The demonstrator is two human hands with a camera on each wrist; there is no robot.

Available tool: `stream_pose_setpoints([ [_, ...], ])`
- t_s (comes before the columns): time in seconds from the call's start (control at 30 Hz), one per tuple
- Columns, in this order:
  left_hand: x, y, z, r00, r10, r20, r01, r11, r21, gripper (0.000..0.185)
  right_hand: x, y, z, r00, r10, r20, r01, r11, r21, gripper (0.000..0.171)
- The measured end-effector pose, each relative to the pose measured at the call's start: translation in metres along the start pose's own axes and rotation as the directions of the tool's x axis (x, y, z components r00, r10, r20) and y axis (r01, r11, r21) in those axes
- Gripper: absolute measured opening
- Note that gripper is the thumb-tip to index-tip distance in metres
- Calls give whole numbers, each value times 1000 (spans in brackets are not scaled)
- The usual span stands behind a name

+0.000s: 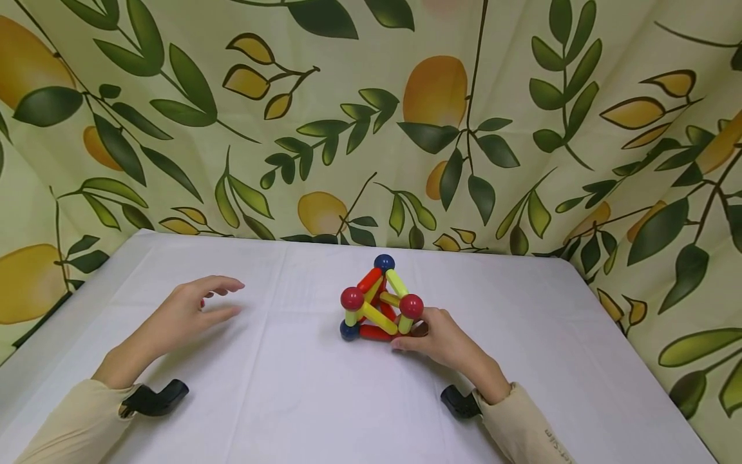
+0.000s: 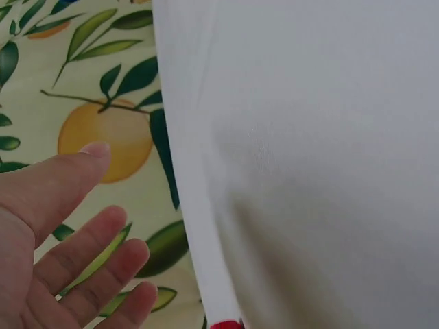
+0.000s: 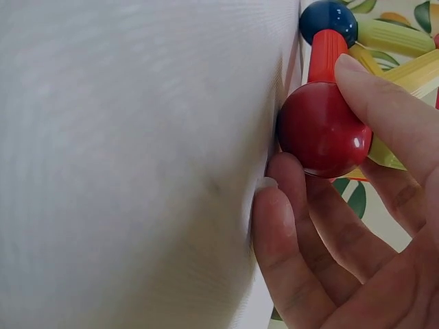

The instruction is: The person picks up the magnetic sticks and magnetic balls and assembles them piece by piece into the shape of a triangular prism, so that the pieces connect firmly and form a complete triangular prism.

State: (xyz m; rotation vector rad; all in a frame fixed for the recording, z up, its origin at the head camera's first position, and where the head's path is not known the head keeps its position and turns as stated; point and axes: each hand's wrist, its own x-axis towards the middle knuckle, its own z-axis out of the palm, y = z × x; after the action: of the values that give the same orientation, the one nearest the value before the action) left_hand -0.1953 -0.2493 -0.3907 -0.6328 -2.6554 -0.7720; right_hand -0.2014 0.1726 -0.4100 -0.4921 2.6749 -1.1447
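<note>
A toy frame of red and yellow rods joined by red and blue balls (image 1: 378, 301) stands on the white tablecloth (image 1: 290, 386) near the middle. My right hand (image 1: 414, 335) grips its lower right corner. In the right wrist view, the thumb and fingers (image 3: 288, 205) of my right hand (image 3: 312, 130) curl round a red ball (image 3: 319, 130), from which a red rod (image 3: 326, 55) runs to a blue ball (image 3: 328, 20). My left hand (image 1: 234, 298) is well to the left of the frame, fingers straight and empty. The left wrist view shows that left hand (image 2: 116, 205) spread and holding nothing.
A curtain printed with lemons and leaves (image 1: 371, 116) hangs close behind and beside the table. The table's right edge (image 1: 637, 361) drops off near the curtain. A small red patch (image 2: 226, 324) shows at the bottom of the left wrist view.
</note>
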Motion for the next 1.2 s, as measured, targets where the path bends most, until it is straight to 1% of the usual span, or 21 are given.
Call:
stream_pose_setpoints([
  [0.17,-6,-8,-7,1000,-9,2,9,1000,11,38,0,0,0,1000,-5,1,5,1000,-1,43],
  [0.27,-9,-15,-10,1000,-12,6,12,999,37,39,0,0,0,1000,-7,2,7,1000,2,42],
  [0.37,-12,-23,-13,999,-38,25,36,997,69,39,0,0,0,1000,-6,2,6,1000,4,42],
  [0.43,-14,-28,-15,996,-71,50,67,994,81,39,0,0,0,1000,-4,3,4,1000,5,42],
  [0.53,-15,-33,-16,985,-137,101,127,987,99,40,-1,0,-1,1000,0,8,0,1000,7,42],
  [0.63,-18,-38,-17,968,-194,159,180,979,99,41,-1,1,-3,1000,-8,24,8,1000,11,41],
  [0.73,-19,-41,-17,954,-234,186,218,970,103,42,-1,4,-5,999,-21,45,21,1000,15,43],
  [0.87,-20,-42,-18,942,-270,200,250,961,120,40,-1,9,-9,997,-25,79,21,999,46,47],
  [0.97,-20,-42,-17,936,-281,210,260,958,121,38,-1,12,-11,994,-15,108,4,995,97,49],
  [1.07,-19,-42,-16,937,-274,214,254,960,119,36,0,14,-12,992,-7,127,-11,990,139,50],
  [1.2,-16,-39,-14,938,-266,224,245,963,115,36,1,14,-12,991,-9,135,-13,987,163,50],
])
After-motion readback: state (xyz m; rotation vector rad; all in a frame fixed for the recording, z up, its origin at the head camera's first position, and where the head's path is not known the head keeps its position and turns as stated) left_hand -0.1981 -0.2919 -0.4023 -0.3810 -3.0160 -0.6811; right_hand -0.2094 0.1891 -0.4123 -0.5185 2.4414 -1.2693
